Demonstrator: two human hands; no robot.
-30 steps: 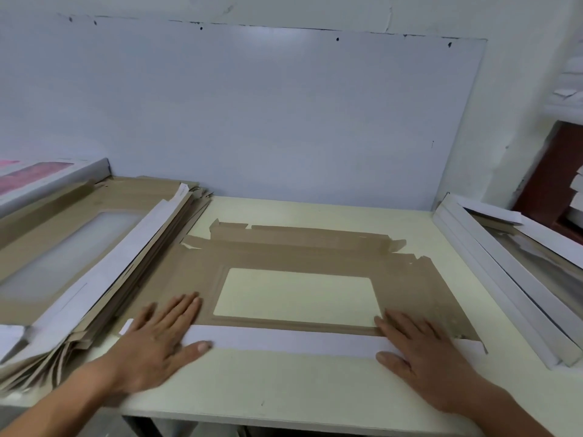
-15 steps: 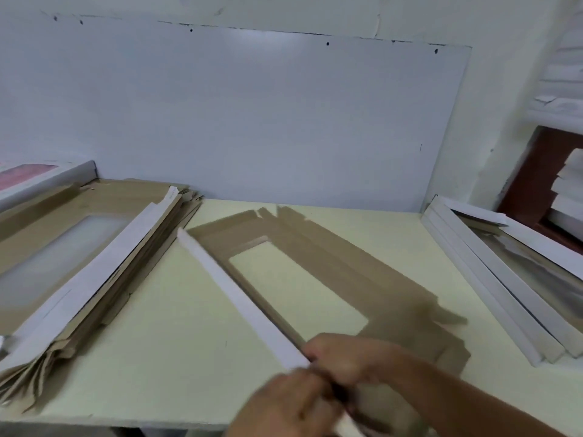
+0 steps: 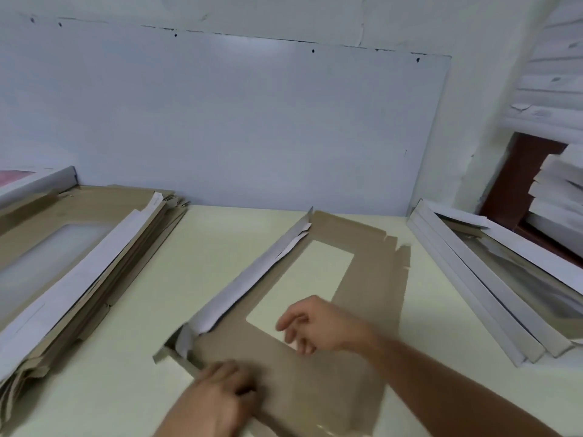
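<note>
Turning the cardboard box blank point(image 3: 369, 294) has changed its place on the cream table point(image 3: 151, 310). A second ago it lay crosswise with both palms flat on its white long flap point(image 3: 249, 279). Now its long axis runs away from the person. That flap, creased a second ago, stands raised along the left side, showing its white face. The crease seems set, so the work has probably moved on to the short end flap point(image 3: 186, 357) at the near-left corner, which is lifted a little.

The left hand point(image 3: 220, 395) is at that corner with its fingers curled over the blank's near edge, gripping it as far as the view shows. The right hand point(image 3: 318, 326) has left the card. It hovers over the near rim of the window cut-out point(image 3: 303, 279), fingers loosely bent and holding nothing, and it is blurred by motion.

By count:
- One blank is in work, with one window opening.
- Two hands are in view.
- One stack of unfolded blanks point(image 3: 79, 247) lies on the left, with too many sheets to count.
- One group of finished folded boxes point(image 3: 473, 279) lies on the right, at least two, nested so that the exact number cannot be told.
- One pink-topped box point(image 3: 31, 181) sits at the far left edge.
- One pile of white boxes point(image 3: 558, 190) sits beyond the table on the right.
</note>
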